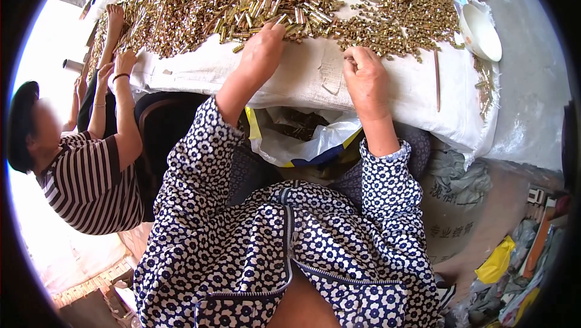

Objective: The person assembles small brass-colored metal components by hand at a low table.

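Observation:
A heap of small brass-coloured metal pieces (181,10) covers the far part of a table draped in white woven cloth (302,76). Longer rod-like pieces (296,10) lie in its middle, with short nut-like ones (405,22) to the right. My left hand (261,54) is closed at the near edge of the heap, its fingertips by the rods; whatever it holds is hidden. Closer to me, my right hand (367,82) pinches something small and dark at its fingertips, too small to name. Bare cloth lies between my hands.
A thin brown stick (437,79) lies on the cloth at right, near a white bowl (481,32). Below the table edge an opened plastic sack (302,140) sits between my knees. At left a person in a striped shirt (91,182) reaches to the heap. Bags (496,261) litter the floor, lower right.

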`<move>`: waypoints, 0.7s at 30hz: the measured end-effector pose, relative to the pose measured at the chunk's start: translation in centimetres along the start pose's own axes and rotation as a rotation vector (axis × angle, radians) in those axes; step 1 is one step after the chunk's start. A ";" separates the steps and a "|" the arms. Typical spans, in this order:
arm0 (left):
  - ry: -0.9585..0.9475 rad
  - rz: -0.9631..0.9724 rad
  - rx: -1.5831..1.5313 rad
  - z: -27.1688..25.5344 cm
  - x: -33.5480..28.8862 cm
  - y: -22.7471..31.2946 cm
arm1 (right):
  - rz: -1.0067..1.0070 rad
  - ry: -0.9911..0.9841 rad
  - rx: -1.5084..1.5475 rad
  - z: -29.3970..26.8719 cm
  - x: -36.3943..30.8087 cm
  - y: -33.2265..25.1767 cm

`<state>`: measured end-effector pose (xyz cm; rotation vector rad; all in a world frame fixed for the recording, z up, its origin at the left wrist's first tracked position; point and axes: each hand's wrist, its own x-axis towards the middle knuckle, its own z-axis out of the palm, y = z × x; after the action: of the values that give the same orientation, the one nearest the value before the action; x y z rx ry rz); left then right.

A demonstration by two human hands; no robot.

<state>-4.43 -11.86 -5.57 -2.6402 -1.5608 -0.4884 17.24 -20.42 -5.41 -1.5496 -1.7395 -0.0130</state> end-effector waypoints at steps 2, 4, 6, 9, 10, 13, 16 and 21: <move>0.056 -0.151 -0.537 -1.2 -1.1 1.0 | 0.065 -0.016 0.174 0.1 -0.2 -0.5; -0.032 -0.321 -0.806 -2.3 -2.4 2.1 | 0.118 -0.122 0.491 0.3 -0.4 -0.7; -0.082 -0.384 -1.390 -2.3 -3.5 2.4 | 0.227 -0.197 0.621 0.6 -0.9 -0.9; -0.117 -0.446 -1.575 -1.7 -4.8 2.9 | 0.377 -0.301 0.854 0.9 -1.4 -1.8; -0.129 -0.493 -1.667 -1.6 -5.1 3.2 | 0.419 -0.326 0.955 0.8 -1.6 -2.0; -0.157 -0.504 -1.786 -1.3 -5.7 3.6 | 0.416 -0.338 1.025 0.8 -1.9 -2.2; -0.150 -0.521 -1.874 -1.3 -6.0 4.3 | 0.441 -0.353 1.047 0.5 -2.0 -2.3; -0.158 -0.516 -1.916 -1.4 -6.2 4.6 | 0.458 -0.371 1.042 0.3 -1.9 -2.6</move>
<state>-3.57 -19.64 -5.37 -2.7292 -2.3991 -3.1674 14.76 -22.46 -5.43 -1.1088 -1.2208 1.2630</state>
